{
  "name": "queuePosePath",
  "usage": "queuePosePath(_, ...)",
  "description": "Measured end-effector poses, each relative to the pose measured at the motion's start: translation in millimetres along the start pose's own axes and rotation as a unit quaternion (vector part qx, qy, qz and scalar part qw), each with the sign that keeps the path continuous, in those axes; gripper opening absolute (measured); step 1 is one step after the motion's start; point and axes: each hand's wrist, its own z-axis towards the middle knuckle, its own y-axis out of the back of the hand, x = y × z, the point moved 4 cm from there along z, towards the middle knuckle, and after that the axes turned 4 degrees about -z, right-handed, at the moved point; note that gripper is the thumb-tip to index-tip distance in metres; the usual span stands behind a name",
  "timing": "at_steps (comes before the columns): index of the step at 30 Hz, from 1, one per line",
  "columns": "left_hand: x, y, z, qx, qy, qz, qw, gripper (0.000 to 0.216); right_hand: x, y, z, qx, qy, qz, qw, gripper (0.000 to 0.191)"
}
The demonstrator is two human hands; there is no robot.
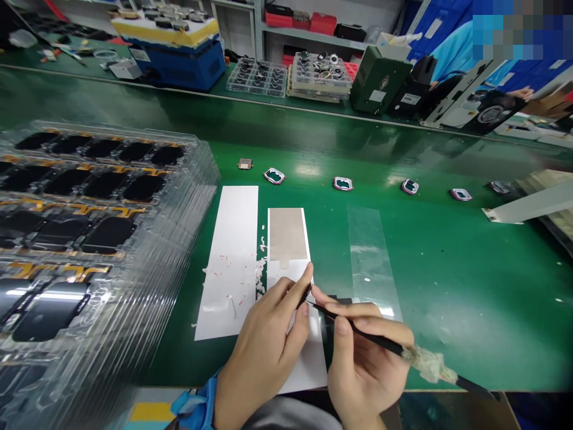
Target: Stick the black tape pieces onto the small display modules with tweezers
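Observation:
My right hand (364,358) pinches black tweezers (380,340) whose handle is wrapped in pale tape. Their tip meets the fingertips of my left hand (268,352) just above a white sheet (308,358). My left fingers are closed on a small dark part (306,295), too small to name. The upper half of that sheet carries a grey-beige patch (286,234). A second white sheet (230,257) to the left is strewn with small peeled scraps (259,280). A clear film strip (369,257) lies to the right.
A tall stack of clear trays (89,239) with black parts fills the left. Several small framed parts (344,183) lie in a row on the green mat (447,269). Blue machine (179,54), more trays (257,77) and another person's blue sleeve (452,54) are at the back.

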Motion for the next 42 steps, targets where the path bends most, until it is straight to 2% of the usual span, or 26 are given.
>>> queuePosePath(14,-1.5,1.4,-0.4,-0.003,-0.005,0.005,1.000,0.052,-0.9,1.6,0.7,0.003,-0.005,-0.010,1.000,0.028)
queuePosePath(19,-1.3,1.6,1.7,-0.015,-0.017,0.029,0.999,0.052,-1.3,4.4,0.3,-0.025,-0.029,0.007,0.999,0.025)
queuePosePath(28,-2.9,2.5,3.3,-0.020,-0.027,0.043,0.999,0.056,0.1,4.0,1.1,-0.037,-0.019,0.001,0.999,0.025)
queuePosePath(42,-1.8,1.3,2.7,-0.032,-0.044,0.084,0.995,0.057,1.8,-0.3,-0.4,0.007,0.007,-0.008,1.000,0.032)
